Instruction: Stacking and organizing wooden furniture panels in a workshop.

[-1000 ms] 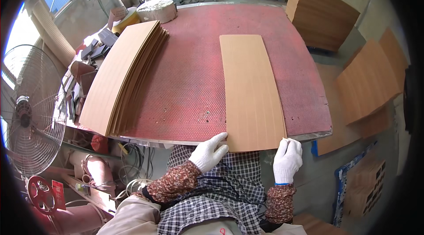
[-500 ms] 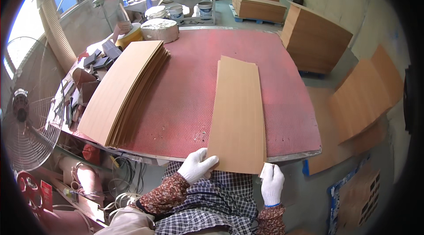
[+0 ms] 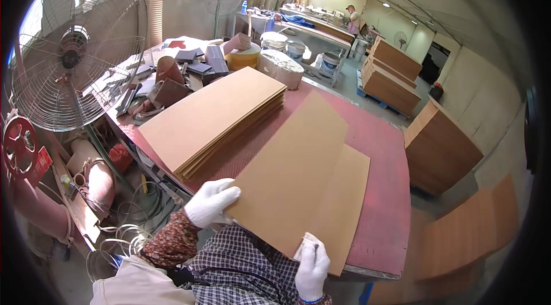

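A thin, light-brown wooden board (image 3: pixel 293 173) lies tilted between my hands, its far end pointing away over the table. Under its right side shows a second board (image 3: pixel 348 207) of the same kind. My left hand (image 3: pixel 211 203), in a white knitted glove, is closed on the upper board's near left corner, thumb on top. At its near right corner my gloved right hand (image 3: pixel 313 267) is closed, with a small pale piece at the fingertips, too small to name. A stack of similar boards (image 3: pixel 215 115) sits to the left.
The boards are on a red textured table (image 3: pixel 383 190). Left stand a large fan (image 3: pixel 72 58) and a pile of dark offcuts (image 3: pixel 198 67). Loose hoses (image 3: pixel 123 242) lie below. On the right are a tall wood stack (image 3: pixel 442 147) and leaning panels (image 3: pixel 468 236). A person (image 3: pixel 353 21) stands far back.
The view has turned left. The upper board has shifted and swung left off the board beneath, uncovering it. Both hands stay at its near end.
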Demonstrator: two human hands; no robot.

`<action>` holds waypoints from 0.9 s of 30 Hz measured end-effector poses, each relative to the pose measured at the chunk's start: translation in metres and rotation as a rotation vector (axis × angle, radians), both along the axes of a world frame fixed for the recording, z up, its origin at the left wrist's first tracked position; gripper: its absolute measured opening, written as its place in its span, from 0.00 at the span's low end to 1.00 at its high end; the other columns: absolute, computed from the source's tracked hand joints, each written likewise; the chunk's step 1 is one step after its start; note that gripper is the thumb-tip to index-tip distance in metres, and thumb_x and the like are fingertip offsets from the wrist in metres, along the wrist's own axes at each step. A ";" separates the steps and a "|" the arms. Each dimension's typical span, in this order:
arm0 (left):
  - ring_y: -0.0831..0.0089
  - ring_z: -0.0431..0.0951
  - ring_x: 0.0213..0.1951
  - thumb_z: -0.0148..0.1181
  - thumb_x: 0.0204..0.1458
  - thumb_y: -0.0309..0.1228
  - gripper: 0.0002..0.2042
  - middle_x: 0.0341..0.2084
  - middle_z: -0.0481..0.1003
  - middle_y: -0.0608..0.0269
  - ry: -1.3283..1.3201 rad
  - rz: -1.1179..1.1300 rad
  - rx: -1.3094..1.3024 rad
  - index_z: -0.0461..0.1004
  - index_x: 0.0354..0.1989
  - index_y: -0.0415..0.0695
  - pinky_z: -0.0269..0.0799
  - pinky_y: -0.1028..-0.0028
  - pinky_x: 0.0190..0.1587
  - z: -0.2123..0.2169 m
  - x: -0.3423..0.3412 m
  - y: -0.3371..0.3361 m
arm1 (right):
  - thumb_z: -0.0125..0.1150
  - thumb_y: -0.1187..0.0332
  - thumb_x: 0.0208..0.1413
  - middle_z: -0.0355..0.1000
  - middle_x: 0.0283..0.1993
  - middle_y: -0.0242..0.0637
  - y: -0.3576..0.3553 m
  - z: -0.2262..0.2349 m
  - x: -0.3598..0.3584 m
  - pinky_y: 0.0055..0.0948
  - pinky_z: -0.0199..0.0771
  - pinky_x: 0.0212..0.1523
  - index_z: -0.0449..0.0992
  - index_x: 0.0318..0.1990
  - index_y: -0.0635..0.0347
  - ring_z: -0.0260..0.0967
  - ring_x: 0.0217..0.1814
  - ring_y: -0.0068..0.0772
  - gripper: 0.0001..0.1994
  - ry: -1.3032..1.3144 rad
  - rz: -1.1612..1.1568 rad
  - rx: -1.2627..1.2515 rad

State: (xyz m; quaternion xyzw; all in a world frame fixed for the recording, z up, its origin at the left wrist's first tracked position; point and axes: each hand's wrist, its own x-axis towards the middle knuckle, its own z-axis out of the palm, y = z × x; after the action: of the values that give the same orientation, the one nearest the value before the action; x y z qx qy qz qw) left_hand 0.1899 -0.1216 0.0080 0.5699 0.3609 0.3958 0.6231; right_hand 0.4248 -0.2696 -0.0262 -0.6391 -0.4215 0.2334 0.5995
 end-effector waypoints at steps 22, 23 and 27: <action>0.59 0.85 0.53 0.61 0.67 0.39 0.22 0.51 0.83 0.46 0.451 1.217 0.503 0.75 0.61 0.34 0.77 0.64 0.58 -0.057 -0.230 0.114 | 0.62 0.66 0.68 0.62 0.72 0.70 0.133 0.009 -0.178 0.44 0.82 0.56 0.82 0.50 0.66 0.79 0.59 0.61 0.12 -0.249 0.710 0.286; 0.57 0.85 0.53 0.61 0.67 0.40 0.22 0.50 0.83 0.45 0.494 1.263 0.502 0.76 0.62 0.36 0.77 0.64 0.58 -0.052 -0.227 0.116 | 0.61 0.65 0.69 0.63 0.72 0.70 0.135 0.011 -0.177 0.46 0.81 0.59 0.82 0.50 0.67 0.77 0.62 0.63 0.13 -0.257 0.736 0.282; 0.54 0.85 0.52 0.60 0.66 0.42 0.22 0.50 0.83 0.43 0.573 1.330 0.457 0.77 0.62 0.40 0.78 0.62 0.57 -0.050 -0.230 0.123 | 0.61 0.65 0.69 0.61 0.73 0.71 0.144 0.019 -0.171 0.47 0.77 0.64 0.82 0.49 0.68 0.74 0.66 0.65 0.13 -0.154 0.815 0.190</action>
State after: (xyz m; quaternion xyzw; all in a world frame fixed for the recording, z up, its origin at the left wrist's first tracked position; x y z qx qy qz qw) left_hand -0.0397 0.0019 -0.0424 0.4276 0.6852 0.5896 0.0013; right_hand 0.2534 -0.1253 -0.0075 -0.3777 -0.7027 0.3629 0.4815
